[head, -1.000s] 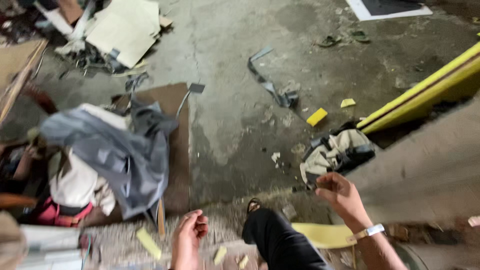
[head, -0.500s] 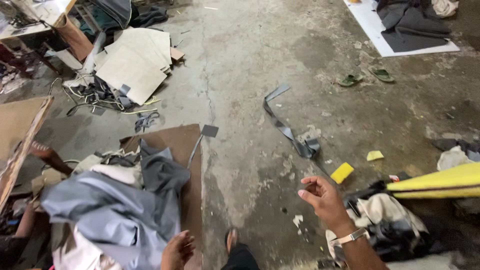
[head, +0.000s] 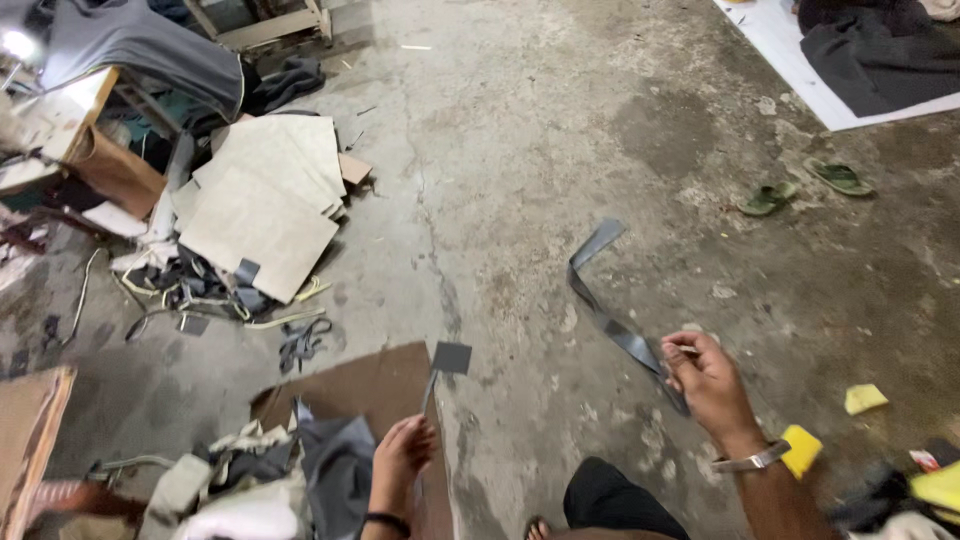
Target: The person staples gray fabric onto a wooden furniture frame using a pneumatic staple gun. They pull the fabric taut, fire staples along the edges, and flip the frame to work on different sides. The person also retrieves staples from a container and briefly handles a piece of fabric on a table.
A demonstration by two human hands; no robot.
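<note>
Since the earlier frame, right hand (head: 708,385) has closed on the grey strip (head: 603,300), pinching its near end; strip trails across the floor (head: 520,150). Left hand (head: 402,455), fingers loosely curled, empty, hovers left of strip over brown cardboard (head: 375,385).

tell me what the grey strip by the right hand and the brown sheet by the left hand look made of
Grey strip: looks like faux leather or rubbery sheet, matte with a slight sheen; it bends and folds limply on the floor.
Brown sheet: probably cardboard or fibreboard, flat, dull, stiff-edged.
Right hand touches the strip; left hand is over the sheet.
</note>
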